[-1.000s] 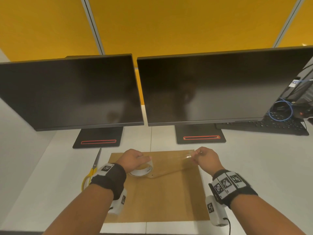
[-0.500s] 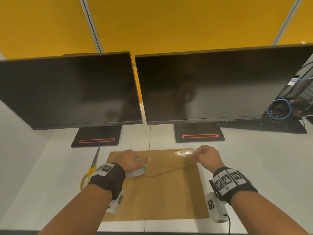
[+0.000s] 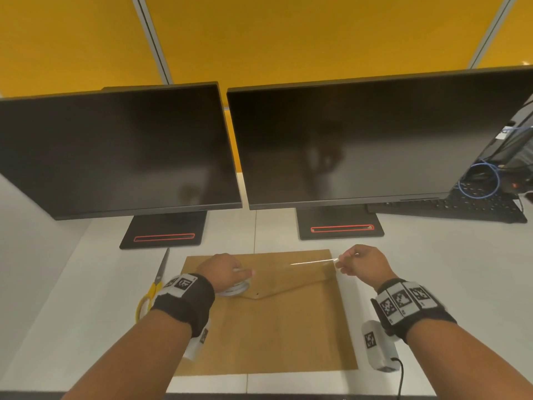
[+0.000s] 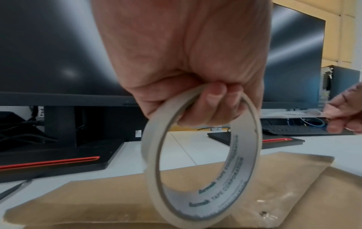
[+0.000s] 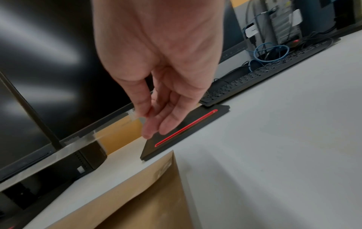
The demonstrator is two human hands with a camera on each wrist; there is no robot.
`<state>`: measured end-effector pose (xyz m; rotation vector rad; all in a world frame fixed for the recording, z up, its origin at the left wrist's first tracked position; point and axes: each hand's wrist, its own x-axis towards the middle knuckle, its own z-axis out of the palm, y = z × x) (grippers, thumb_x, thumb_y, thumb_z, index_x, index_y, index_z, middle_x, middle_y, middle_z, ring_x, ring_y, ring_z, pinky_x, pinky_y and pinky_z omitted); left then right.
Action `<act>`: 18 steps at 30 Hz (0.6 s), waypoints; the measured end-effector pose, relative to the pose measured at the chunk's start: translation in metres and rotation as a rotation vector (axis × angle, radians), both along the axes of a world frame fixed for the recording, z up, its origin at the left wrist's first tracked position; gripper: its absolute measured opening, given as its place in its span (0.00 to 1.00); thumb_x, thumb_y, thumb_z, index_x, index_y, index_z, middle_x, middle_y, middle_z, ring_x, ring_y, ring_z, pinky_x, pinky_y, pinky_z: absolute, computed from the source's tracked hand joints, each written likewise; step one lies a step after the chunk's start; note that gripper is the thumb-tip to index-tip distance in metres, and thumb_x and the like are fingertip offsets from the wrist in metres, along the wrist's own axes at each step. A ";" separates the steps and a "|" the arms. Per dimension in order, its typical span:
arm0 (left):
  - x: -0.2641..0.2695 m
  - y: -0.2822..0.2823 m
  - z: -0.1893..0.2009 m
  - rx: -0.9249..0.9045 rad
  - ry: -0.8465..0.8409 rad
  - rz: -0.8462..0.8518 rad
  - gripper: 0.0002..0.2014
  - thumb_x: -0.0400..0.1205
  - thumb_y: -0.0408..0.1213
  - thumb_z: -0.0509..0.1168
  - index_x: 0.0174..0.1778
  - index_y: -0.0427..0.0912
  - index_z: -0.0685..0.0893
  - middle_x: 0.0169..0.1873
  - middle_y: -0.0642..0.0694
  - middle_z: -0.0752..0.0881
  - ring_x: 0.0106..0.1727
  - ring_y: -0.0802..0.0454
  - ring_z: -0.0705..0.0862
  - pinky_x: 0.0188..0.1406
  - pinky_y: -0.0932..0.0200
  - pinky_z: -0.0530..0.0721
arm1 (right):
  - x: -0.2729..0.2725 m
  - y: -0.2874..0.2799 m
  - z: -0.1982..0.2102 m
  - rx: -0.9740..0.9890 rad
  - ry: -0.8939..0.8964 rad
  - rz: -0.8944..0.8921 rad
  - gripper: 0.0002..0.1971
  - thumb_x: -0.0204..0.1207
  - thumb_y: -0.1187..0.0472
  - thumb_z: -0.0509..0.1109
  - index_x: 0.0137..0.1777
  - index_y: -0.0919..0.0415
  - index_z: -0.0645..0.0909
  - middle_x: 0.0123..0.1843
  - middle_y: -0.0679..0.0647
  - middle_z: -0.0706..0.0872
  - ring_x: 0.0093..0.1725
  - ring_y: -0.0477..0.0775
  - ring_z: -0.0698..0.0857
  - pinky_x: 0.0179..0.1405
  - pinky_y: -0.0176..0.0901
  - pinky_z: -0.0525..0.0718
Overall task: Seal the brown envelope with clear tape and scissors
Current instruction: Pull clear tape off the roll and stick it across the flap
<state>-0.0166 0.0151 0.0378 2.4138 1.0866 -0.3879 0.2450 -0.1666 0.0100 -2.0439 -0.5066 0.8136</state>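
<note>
we see a white table [image 3: 432,284] made of panels, with a thin seam running from front to back near its middle. a brown envelope [image 3: 274,336] lies flat on it across that seam, its flap folded down toward us. to the left of the envelope, yellow-handled scissors [image 3: 155,281] lie on the table with the blades pointing away from us. behind the envelope stand two black monitor bases, the left base [image 3: 163,230] and the right base [image 3: 340,223], each with a red slot along its front. a black keyboard [image 3: 461,204] sits on the far right, with a coiled blue cable [image 3: 480,181] beside it.
</note>
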 end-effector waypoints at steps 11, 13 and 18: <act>0.010 -0.005 -0.018 -0.028 0.202 0.149 0.28 0.74 0.67 0.63 0.23 0.45 0.75 0.21 0.50 0.75 0.25 0.52 0.75 0.33 0.58 0.75 | 0.002 -0.001 -0.023 -0.021 0.026 0.011 0.08 0.69 0.71 0.70 0.30 0.63 0.82 0.36 0.65 0.91 0.39 0.64 0.90 0.51 0.55 0.89; 0.010 -0.006 -0.019 -0.028 0.204 0.160 0.27 0.74 0.66 0.63 0.25 0.44 0.76 0.23 0.50 0.77 0.27 0.52 0.77 0.33 0.58 0.75 | 0.004 -0.002 -0.026 -0.004 0.074 0.008 0.08 0.70 0.71 0.72 0.31 0.65 0.82 0.36 0.65 0.91 0.38 0.62 0.89 0.51 0.54 0.89; 0.011 -0.012 -0.020 0.008 0.146 0.126 0.18 0.76 0.60 0.64 0.42 0.48 0.77 0.39 0.50 0.82 0.43 0.50 0.81 0.42 0.57 0.78 | 0.009 -0.004 -0.029 0.025 0.132 0.043 0.04 0.70 0.73 0.72 0.35 0.69 0.84 0.30 0.57 0.90 0.37 0.61 0.88 0.46 0.47 0.88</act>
